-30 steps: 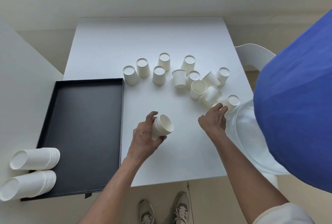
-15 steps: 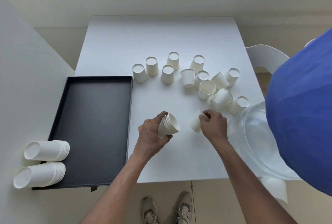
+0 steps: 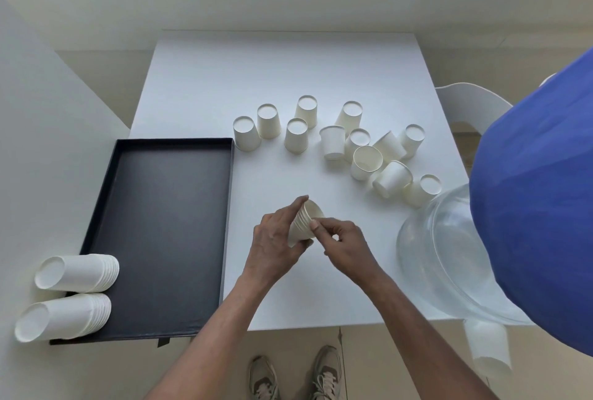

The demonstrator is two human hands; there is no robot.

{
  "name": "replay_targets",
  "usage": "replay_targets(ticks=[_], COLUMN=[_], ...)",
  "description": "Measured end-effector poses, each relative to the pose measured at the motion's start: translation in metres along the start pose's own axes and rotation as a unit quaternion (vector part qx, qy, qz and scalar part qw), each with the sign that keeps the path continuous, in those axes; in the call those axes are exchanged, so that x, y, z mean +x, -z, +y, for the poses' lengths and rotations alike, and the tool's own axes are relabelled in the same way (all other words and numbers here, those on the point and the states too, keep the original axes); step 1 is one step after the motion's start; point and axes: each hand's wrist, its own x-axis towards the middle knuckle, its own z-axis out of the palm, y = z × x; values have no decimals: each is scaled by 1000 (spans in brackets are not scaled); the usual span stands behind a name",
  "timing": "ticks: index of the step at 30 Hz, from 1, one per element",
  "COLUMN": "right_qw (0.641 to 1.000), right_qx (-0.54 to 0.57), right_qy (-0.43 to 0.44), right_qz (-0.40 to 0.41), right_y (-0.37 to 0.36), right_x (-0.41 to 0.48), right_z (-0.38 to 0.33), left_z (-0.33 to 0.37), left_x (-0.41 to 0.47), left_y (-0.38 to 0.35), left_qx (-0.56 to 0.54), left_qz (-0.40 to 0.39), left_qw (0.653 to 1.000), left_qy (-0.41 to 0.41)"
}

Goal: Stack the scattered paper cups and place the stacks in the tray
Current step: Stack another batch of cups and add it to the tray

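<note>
My left hand [image 3: 276, 242] grips a short stack of white paper cups [image 3: 303, 223], tilted with its mouth up and to the right, above the white table [image 3: 288, 72]. My right hand [image 3: 345, 242] meets the stack at its rim, fingers curled and thumb on the rim. Several loose cups [image 3: 333, 143] stand or lie scattered across the middle and right of the table. A black tray [image 3: 167, 229] lies on the table's left side. Two stacks of cups [image 3: 77, 273] lie on their sides at the tray's near left corner, the lower stack [image 3: 62, 316] just in front.
A clear glass bowl [image 3: 449, 255] sits at the table's right front corner, close to the nearest loose cups. A blue-clothed person [image 3: 539, 200] fills the right edge. A white chair [image 3: 471, 104] stands behind the table's right side. My shoes show below the table edge.
My right hand picked up a loose cup at the right, carried it left and has brought it to the stack in my left hand. The camera view shifted left.
</note>
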Motion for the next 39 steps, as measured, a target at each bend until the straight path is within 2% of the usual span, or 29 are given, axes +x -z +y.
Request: replay_targets(ticks=[2, 4, 5, 11, 14, 17, 20, 23, 26, 28, 31, 35, 39], right_qw=[998, 983, 975, 934, 920, 915, 941, 971, 982, 987, 996, 999, 998], right_qx=[-10, -93, -140, -346, -380, -392, -328, -180, -41, 9, 37, 22, 12], right_qy=[28, 61, 58, -55, -91, -92, -34, 45, 46, 35, 9, 1, -28], right_qz=[64, 146, 161, 70, 23, 22, 74, 152, 177, 158, 86, -24, -53], right_y=[5, 15, 21, 54, 55, 53, 44, 25, 7, -2, -13, -21, -27], right_x=[10, 29, 41, 98, 113, 109, 89, 60, 32, 22, 14, 4, -5], right_z=[3, 7, 10, 17, 23, 28, 23, 9, -9, -15, -21, -23, -20], left_z=[-2, -4, -5, -8, -12, -15, -18, -19, -19, -20, -19, -12, -10], left_x=[-2, -2, -3, -5, -5, -7, -5, -5, -5, -5, -5, -5, -9], left_y=[-1, -1, -1, -1, 2, 4, 7, 11, 16, 19, 22, 25, 29], left_qx=[6, 15, 20, 13, 5, -5, -12, -17, -19, -20, -22, -29, -36], left_qz=[1, 7, 8, 18, 21, 20, 19, 27, 37, 41, 44, 46, 39], left_qw=[1000, 1000, 1000, 999, 999, 999, 998, 997, 997, 996, 996, 996, 997], left_qy=[0, 5, 7, 25, 37, 45, 55, 64, 72, 73, 72, 70, 64])
